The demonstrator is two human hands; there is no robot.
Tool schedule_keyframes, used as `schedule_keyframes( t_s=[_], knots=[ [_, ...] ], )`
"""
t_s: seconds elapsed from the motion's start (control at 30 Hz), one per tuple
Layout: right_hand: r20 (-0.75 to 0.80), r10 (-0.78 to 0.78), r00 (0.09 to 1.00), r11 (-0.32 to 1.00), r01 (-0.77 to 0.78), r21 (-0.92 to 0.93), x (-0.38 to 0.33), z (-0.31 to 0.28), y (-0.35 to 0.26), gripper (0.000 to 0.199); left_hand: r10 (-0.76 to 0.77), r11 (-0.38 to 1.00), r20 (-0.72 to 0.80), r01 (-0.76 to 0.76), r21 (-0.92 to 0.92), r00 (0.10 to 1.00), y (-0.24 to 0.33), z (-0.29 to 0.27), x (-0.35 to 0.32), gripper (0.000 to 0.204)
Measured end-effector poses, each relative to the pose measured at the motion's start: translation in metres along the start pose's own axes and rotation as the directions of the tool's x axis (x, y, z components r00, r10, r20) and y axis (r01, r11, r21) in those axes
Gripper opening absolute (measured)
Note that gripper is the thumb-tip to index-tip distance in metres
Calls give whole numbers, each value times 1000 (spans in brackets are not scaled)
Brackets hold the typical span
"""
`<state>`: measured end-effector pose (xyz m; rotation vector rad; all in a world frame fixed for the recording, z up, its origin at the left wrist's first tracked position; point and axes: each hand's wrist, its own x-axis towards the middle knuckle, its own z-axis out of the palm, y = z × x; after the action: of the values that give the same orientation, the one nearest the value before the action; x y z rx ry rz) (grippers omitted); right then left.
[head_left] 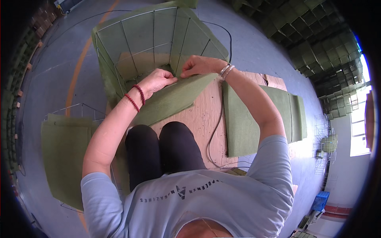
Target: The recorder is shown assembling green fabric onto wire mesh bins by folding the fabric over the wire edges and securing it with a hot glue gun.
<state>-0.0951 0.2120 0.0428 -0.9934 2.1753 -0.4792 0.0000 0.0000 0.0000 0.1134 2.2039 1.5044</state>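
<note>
In front of me stands a square-mouthed wire frame (154, 31) with green felt-like fabric (135, 37) on its walls, open toward the top. The near wall is a green fabric panel (168, 103) that slopes down toward my knees. My left hand (158, 81) pinches the upper edge of this panel, thumb against the fingers. Close to its right, my right hand (202, 66) is closed at the same edge, its fingertips a short gap from the left ones. Any small piece between the fingertips is too small to make out.
Wooden boards (204, 115) lie beneath the frame. Flat green fabric sheets (254, 123) rest to my right, and a green fabric piece (65, 154) over wire stands at left. A dark cable (219, 129) runs across the boards. Stacked green boxes (305, 43) line the far right.
</note>
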Motion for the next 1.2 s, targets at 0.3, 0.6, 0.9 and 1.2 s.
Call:
schedule_keyframes(
  t_s=[0.3,0.6,0.9,1.2],
  knots=[
    [25,8,1000,988,-11,155,-18,7,11,31,-67,997,1,67,-42,998,-3,14,-14,23],
    [-30,28,999,996,-25,84,-18,5,7,34,-103,992,25,105,-71,994,-4,10,-11,25],
    [48,18,999,975,-28,219,-22,-1,30,33,-117,989,20,118,-85,993,0,12,-14,21],
    [-35,69,997,997,-68,24,-21,-1,22,37,-123,990,12,124,-72,992,-4,11,-9,23]
  ],
)
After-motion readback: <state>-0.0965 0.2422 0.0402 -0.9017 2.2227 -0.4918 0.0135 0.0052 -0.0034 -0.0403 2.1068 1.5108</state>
